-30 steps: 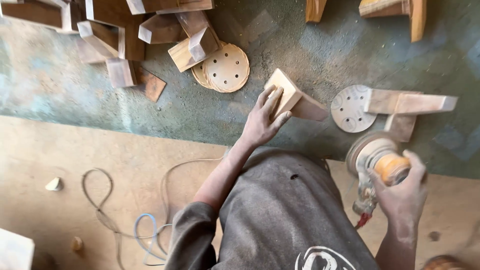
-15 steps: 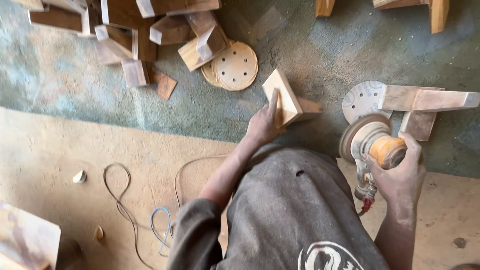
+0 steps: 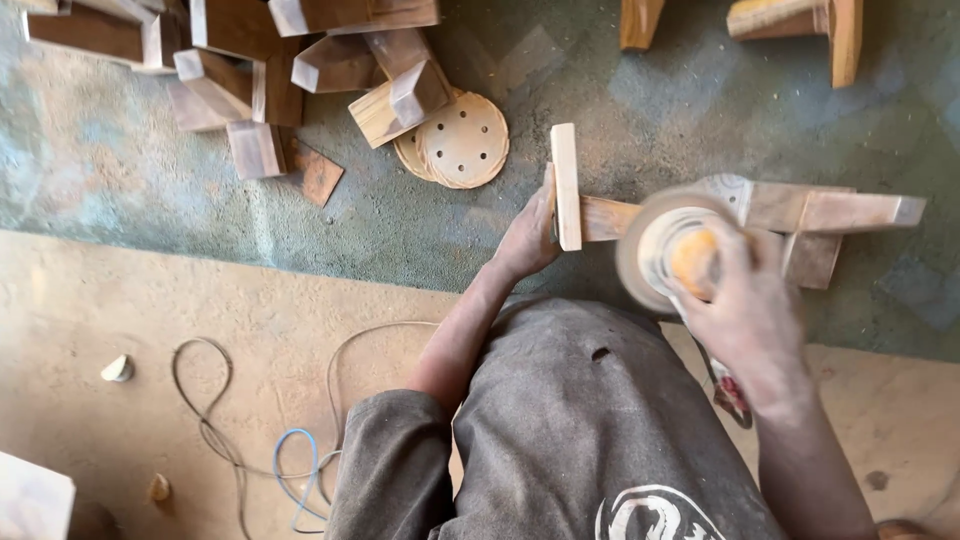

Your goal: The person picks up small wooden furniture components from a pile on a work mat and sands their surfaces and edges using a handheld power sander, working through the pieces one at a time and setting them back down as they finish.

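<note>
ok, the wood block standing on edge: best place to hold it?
Probably the near long edge of the wood block, from the left: it stands thin and upright, that face is bare, and the left hand already braces there. The right hand holds the sander opposite.

Right hand (image 3: pixel 745 315) and sander (image 3: pixel 672 252) motion-blurred (grip unclear), wood blocks (image 3: pixel 300 15) cropped

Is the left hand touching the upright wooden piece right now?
Touching. The head view shows the left hand pressed against the edge of the wooden piece, with no gap between them.
</note>
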Motion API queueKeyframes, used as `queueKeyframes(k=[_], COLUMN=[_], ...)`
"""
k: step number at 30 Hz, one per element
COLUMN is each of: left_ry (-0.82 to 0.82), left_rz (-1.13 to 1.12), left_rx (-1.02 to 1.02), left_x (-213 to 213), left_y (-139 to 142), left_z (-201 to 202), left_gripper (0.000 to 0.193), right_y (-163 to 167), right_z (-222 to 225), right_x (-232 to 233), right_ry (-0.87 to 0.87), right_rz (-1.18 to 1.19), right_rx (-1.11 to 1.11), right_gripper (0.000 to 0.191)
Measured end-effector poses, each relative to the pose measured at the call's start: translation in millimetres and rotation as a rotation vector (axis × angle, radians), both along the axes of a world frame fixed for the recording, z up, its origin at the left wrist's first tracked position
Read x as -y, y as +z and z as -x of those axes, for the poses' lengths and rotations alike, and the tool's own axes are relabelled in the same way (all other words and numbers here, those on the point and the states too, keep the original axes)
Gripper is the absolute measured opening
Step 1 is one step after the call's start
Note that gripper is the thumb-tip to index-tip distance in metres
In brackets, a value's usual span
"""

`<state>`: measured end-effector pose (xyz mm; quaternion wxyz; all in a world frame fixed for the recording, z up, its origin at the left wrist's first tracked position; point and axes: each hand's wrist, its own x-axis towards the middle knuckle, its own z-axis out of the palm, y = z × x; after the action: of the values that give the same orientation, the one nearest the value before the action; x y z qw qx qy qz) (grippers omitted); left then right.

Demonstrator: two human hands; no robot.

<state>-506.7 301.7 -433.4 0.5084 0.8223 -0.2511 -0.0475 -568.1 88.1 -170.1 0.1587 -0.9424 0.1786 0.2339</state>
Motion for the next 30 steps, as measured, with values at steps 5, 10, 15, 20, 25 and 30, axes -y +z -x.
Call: queueKeyframes(k=[5,10,15,20,25,30], left_ry=[-0.018,-0.053,-0.063,-0.036,-0.034,-0.07], left_rz=[0.009,0.033,0.005,-0.013,-0.008,-0.009], left_rx=[-0.046,0.007,-0.029,-0.009,-0.006,0.004], left_x=[-1,-2,-4,-2,-1,-3], left_y=[1,2,0,-2,-4,-6], left_z=[-3,-4,-5,-5,-4,-4], left_gripper=[0.102,0.09,0.088,0.087,0.088,0.096], right_y=[-12,-25,-26,-20,-19,-18], right_z=[-22,-35,-76,-88,-56,-39], right_x=[-28,-34,-35,-40,-40,-45], right_ry=[0.285,0.392,0.331,0.246,0.292,0.404], right_rz=[0.124,0.146,0.17,0.169,0.204,0.26], right_rx=[-0.001,0.057,0.039,-0.053,-0.153,-0.074], right_gripper=[0.078,0.076,0.079,0.082,0.086,0.086])
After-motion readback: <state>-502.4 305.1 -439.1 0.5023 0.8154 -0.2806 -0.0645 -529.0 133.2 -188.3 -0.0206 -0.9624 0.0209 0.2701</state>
